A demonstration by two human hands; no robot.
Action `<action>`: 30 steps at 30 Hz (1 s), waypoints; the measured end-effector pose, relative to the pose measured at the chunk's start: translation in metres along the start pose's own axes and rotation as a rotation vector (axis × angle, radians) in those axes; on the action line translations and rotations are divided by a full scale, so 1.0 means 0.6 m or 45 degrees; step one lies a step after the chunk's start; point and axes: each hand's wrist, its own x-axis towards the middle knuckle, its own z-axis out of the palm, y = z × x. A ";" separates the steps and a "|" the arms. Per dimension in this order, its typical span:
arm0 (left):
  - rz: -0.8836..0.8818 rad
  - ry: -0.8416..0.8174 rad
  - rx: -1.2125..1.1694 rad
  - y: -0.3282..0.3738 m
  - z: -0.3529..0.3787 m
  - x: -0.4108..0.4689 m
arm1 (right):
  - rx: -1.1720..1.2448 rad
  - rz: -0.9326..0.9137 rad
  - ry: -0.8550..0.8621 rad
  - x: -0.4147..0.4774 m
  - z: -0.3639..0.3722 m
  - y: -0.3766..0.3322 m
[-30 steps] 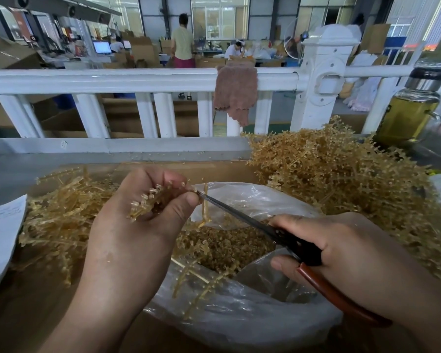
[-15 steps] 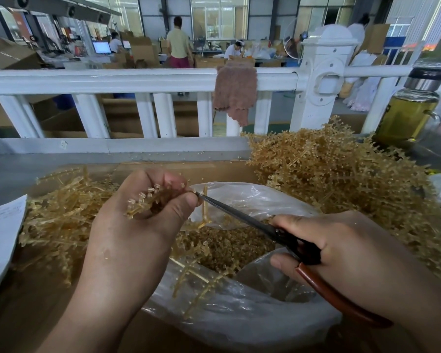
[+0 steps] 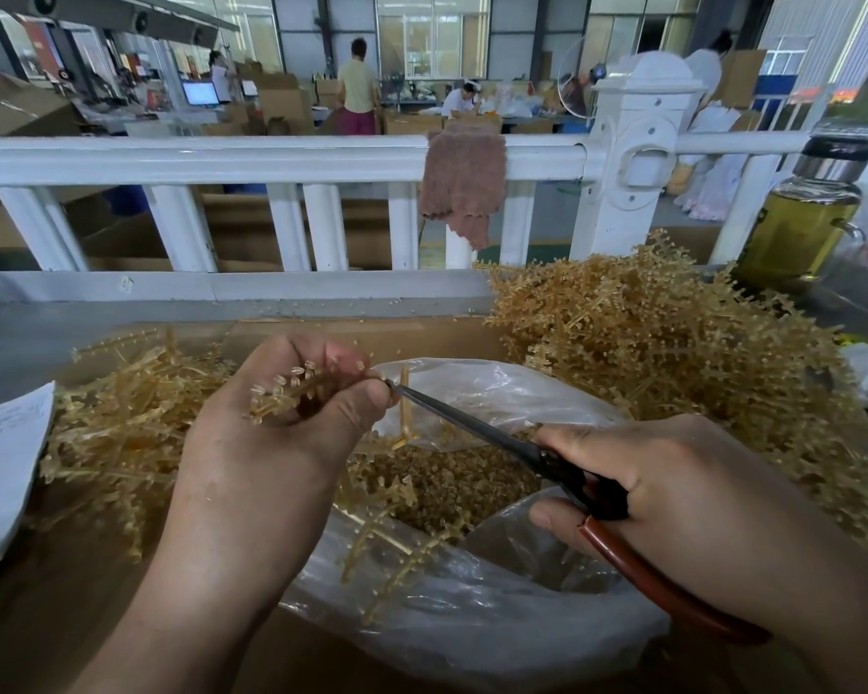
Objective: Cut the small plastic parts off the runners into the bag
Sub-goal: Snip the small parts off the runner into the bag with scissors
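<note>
Your left hand [image 3: 271, 443] grips a runner [image 3: 281, 400], thumb and fingers curled round it, with a row of small parts [image 3: 296, 377] sticking up at its twelve o'clock side. Your right hand [image 3: 672, 493] clamps the red-handled scissors [image 3: 472, 423], whose tip meets the runner just by your thumb (I cannot tell whether the blades are parted). Both hands hang over the open clear bag [image 3: 472, 628], where cut parts [image 3: 462, 485] lie heaped. At two o'clock from the bag rises a tall pile of runners [image 3: 672, 353]; at nine o'clock lies a flatter pile [image 3: 121, 428]. A bottle [image 3: 797, 232] of yellow liquid stands at one o'clock, by the white railing [image 3: 221, 157] with its draped cloth [image 3: 464, 182].
</note>
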 end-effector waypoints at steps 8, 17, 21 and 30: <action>-0.008 -0.016 -0.053 -0.002 0.001 0.001 | 0.039 -0.004 -0.005 0.001 0.004 0.004; 0.021 -0.067 0.023 -0.010 -0.004 0.005 | 0.027 -0.008 -0.029 0.001 0.003 0.010; 0.070 -0.121 0.055 -0.014 -0.005 0.005 | 0.013 0.000 -0.040 0.002 0.004 0.011; 0.072 -0.145 -0.006 -0.017 -0.005 0.010 | 0.017 -0.003 0.016 0.003 0.008 0.008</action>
